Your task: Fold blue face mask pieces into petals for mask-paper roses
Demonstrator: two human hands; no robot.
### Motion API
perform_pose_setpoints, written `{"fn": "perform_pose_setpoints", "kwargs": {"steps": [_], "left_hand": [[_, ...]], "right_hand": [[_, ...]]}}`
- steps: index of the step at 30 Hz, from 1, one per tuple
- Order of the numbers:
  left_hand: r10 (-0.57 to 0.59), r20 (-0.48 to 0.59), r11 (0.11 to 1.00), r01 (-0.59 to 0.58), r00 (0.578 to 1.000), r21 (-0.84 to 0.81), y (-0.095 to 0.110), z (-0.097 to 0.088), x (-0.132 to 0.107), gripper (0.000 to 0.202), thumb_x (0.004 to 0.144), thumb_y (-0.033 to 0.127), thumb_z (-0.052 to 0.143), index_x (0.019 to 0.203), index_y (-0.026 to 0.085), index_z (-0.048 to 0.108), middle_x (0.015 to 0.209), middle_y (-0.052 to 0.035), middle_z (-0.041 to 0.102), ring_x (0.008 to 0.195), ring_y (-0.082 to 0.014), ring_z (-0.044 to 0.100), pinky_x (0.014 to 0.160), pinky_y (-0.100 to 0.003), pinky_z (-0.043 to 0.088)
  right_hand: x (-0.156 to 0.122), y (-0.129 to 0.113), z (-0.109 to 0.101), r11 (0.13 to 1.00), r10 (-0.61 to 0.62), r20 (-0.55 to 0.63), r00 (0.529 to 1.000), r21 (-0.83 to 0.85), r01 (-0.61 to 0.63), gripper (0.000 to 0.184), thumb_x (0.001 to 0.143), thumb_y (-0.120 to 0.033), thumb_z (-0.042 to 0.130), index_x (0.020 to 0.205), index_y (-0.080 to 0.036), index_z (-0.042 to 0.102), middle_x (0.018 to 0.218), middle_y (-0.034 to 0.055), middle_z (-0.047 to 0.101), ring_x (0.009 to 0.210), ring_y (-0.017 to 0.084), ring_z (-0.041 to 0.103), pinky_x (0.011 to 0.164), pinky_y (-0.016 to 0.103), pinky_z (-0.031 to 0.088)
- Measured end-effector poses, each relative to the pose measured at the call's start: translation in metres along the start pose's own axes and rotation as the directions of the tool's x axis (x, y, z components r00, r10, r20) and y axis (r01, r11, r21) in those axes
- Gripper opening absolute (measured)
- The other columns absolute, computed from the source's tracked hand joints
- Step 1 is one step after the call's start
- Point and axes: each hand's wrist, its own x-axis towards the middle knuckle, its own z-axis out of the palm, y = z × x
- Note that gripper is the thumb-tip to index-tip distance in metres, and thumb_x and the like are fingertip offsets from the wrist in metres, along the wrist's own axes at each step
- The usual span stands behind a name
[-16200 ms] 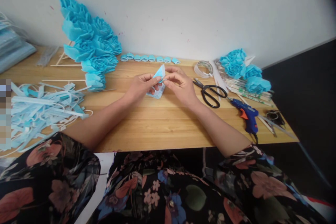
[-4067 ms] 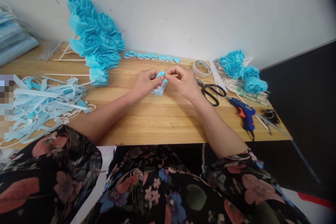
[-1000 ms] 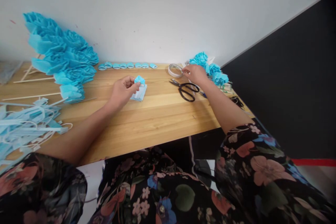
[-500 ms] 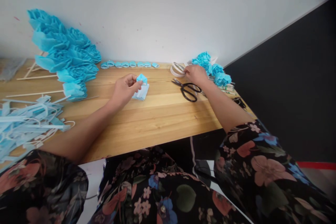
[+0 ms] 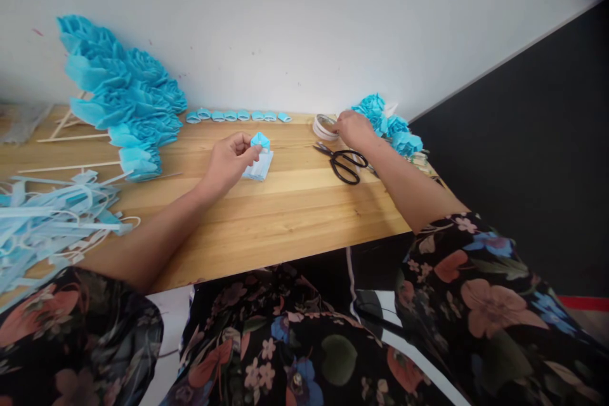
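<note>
My left hand (image 5: 233, 162) pinches a small folded piece of light blue mask fabric (image 5: 260, 141) between thumb and fingers. Just beneath it, a small stack of pale blue folded sheets (image 5: 258, 167) lies on the table. My right hand (image 5: 356, 131) is closed at the right edge of the white tape rolls (image 5: 325, 128), fingertips on the tape; its exact grip is partly hidden. Black-handled scissors (image 5: 343, 161) lie in front of that hand, blades pointing left.
A row of folded blue pieces (image 5: 243, 115) lines the wall. Large blue fabric flowers (image 5: 128, 92) on sticks stand at the left, with a heap of cut mask strips (image 5: 52, 222) before them. More blue flowers (image 5: 402, 133) lie beyond my right forearm on the wooden table (image 5: 285, 225).
The upper tape roll was tilted up at my right fingers and now lies flatter on the other. My left hand keeps its pinch on the folded piece. The view has shifted slightly.
</note>
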Motion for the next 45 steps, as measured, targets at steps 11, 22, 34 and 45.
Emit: {"fn": "perform_pose_setpoints", "kwargs": {"steps": [11,22,34,45], "left_hand": [[0.037,0.232,0.974,0.017,0.972,-0.227,0.001,0.000,-0.007,0.024,0.078,0.036,0.078,0.076,0.016,0.066,0.070,-0.0007,0.068,0.054,-0.0070,0.052,0.055,-0.022,0.042],[0.023,0.282,0.955,0.062,0.959,-0.291,0.002,0.002,-0.007,0.040,0.081,0.027,0.078,0.114,0.018,0.057,0.069,0.0044,0.067,0.047,-0.0070,0.054,0.043,-0.019,0.036],[-0.030,0.332,0.985,0.083,0.943,-0.149,0.001,-0.001,-0.009,0.014,0.082,0.028,0.071,0.086,0.016,0.076,0.064,0.0002,0.064,0.052,-0.0076,0.051,0.049,-0.020,0.038],[-0.026,0.220,0.981,0.068,0.975,-0.182,-0.004,0.001,-0.006,0.037,0.080,0.053,0.077,0.080,0.017,0.078,0.063,-0.0018,0.063,0.053,-0.0090,0.050,0.049,-0.022,0.037]], "right_hand": [[-0.043,-0.092,-0.034,-0.009,0.030,-0.111,0.993,0.994,0.111,0.034,0.078,-0.029,0.072,0.112,-0.025,0.071,0.087,-0.0010,0.064,0.080,0.013,0.063,0.074,0.030,0.058],[-0.066,-0.135,-0.038,-0.158,0.012,-0.094,0.995,0.983,0.095,0.039,0.077,-0.039,0.075,0.111,-0.025,0.064,0.094,-0.0006,0.067,0.087,0.015,0.062,0.072,0.028,0.054],[-0.068,-0.157,-0.028,0.327,0.140,-0.491,0.860,0.843,0.428,0.031,0.089,-0.026,0.064,0.120,-0.030,0.059,0.091,-0.0008,0.070,0.083,0.017,0.066,0.084,0.038,0.057],[-0.073,-0.155,-0.025,0.548,0.002,-0.522,0.853,0.714,0.435,0.028,0.100,-0.035,0.054,0.125,-0.034,0.065,0.106,0.0046,0.075,0.101,0.025,0.069,0.100,0.048,0.055]]}}
